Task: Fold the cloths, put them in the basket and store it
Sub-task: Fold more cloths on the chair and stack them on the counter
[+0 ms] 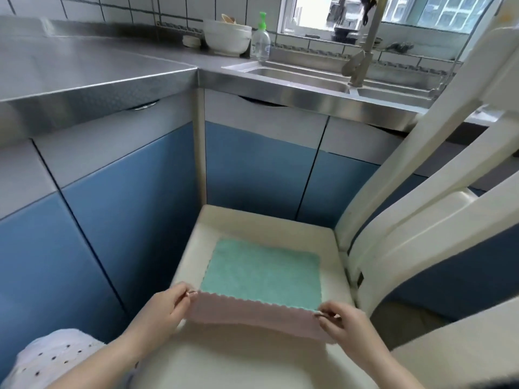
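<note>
Folding a two-sided cloth (261,279), green face up and pink beneath, on the cream chair seat (252,223). The left hand (165,307) and right hand (344,322) each pinch one near corner, fingers (184,293) closed on the scalloped edge, which is lifted and turned so a pink band shows between the two grips. Beyond the fingers the rest of the cloth lies flat on the seat. To fold well, it seems best to carry both corners forward together, keep the edge taut and level, and lay it square onto the far edge. No basket is in view.
</note>
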Demonstrator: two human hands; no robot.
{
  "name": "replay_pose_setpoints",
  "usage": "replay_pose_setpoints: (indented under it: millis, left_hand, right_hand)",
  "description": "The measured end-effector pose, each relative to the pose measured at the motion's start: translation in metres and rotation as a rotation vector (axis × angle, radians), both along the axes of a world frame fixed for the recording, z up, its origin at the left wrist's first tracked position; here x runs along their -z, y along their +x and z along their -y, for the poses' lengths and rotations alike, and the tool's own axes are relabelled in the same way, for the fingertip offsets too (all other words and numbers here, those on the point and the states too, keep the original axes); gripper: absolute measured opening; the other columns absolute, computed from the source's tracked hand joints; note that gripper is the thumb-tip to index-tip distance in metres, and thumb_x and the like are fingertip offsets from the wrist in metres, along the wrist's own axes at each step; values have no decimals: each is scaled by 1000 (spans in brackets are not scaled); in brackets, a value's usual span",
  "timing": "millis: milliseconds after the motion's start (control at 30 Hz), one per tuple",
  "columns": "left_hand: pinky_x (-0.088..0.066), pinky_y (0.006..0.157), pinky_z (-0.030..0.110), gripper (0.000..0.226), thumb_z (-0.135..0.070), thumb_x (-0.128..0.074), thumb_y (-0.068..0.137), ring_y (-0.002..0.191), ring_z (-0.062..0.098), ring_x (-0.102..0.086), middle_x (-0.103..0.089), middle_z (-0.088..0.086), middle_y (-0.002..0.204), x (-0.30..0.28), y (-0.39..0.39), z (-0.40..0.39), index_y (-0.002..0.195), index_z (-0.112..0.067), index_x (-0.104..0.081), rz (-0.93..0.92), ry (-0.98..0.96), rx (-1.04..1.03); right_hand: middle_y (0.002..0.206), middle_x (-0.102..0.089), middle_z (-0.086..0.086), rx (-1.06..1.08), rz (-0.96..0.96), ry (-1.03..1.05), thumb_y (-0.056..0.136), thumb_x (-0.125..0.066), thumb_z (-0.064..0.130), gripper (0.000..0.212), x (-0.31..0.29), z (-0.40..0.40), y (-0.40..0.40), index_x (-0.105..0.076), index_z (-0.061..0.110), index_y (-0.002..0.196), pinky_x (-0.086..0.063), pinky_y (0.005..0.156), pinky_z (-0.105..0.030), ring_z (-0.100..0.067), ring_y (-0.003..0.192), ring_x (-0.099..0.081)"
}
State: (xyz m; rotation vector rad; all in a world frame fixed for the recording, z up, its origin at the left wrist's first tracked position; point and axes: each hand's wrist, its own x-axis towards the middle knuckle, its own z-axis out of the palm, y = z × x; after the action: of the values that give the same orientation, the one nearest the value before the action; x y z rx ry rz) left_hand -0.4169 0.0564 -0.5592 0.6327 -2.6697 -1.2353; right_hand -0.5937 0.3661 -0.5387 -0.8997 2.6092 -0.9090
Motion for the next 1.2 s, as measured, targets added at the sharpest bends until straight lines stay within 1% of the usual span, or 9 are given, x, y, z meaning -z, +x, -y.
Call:
replay_pose_setpoints:
  millis: [67,167,367,467,600,767,967,1100,1200]
  left_hand:
    - [-44,63,26,20,-30,-47,96,66,6,-57,-65,-5,75,10,12,-7,81,-28,-60,26,-12,-4]
    - [-46,66,21,19,-30,-51,95,72,2,-59,-66,-17,80,13,16,-14,79,-30,-62,39,-16,-11]
    - [-46,66,21,19,-21,-47,97,79,8,-61,-67,-4,83,-1,-20,-12,88,-23,-63,-29,151,-149]
    - [-48,74,33,17,-21,-46,98,84,20,-61,-67,1,87,2,-44,-4,92,-20,-62,-8,163,-148]
    - [-47,68,34,20,-26,-46,97,81,31,-61,-66,11,86,7,-69,5,88,-17,-62,27,162,-168]
    - [-38,59,31,26,-31,-41,98,61,18,-46,-55,7,72,11,-86,9,88,-11,-55,123,116,-184]
    - [-31,56,30,32,-26,-40,98,58,17,-38,-42,5,65,11,-92,12,89,2,-50,190,54,-220]
    - [-29,57,29,29,-25,-40,97,59,16,-37,-43,4,65,13,-93,15,83,-2,-49,213,36,-228]
    - [-33,58,30,28,-25,-41,97,61,17,-42,-49,5,68,15,-93,19,87,-2,-54,245,41,-220]
  right_hand:
    - [86,-61,27,26,74,9,81,-71,15,27,10,-7,10,-58,34,67,-40,63,-11,5,77,-57]
    - [71,-67,9,87,168,-18,80,-73,17,15,13,-11,14,-65,24,69,-42,61,-9,4,72,-58]
    - [74,-63,9,286,201,-178,84,-68,13,12,13,5,-14,-65,24,87,-42,61,-12,-2,70,-56]
    - [80,-63,7,319,220,-193,86,-64,10,19,18,18,-33,-61,27,92,-42,63,-17,-9,77,-57]
    - [85,-61,9,325,185,-143,88,-62,12,15,25,27,-55,-60,24,96,-39,63,-16,-10,80,-56]
    - [88,-62,7,301,128,-60,90,-60,19,9,26,36,-68,-58,25,96,-39,65,-18,-9,85,-56]
    - [85,-60,6,203,-15,129,93,-55,31,16,33,45,-77,-50,20,102,-41,68,-28,-16,82,-56]
    - [82,-63,-2,159,-75,231,94,-51,33,21,41,52,-83,-42,17,103,-45,66,-34,-25,79,-59]
    - [91,-66,-5,181,-88,213,94,-51,32,24,45,56,-86,-42,15,107,-43,66,-34,-26,83,-59]
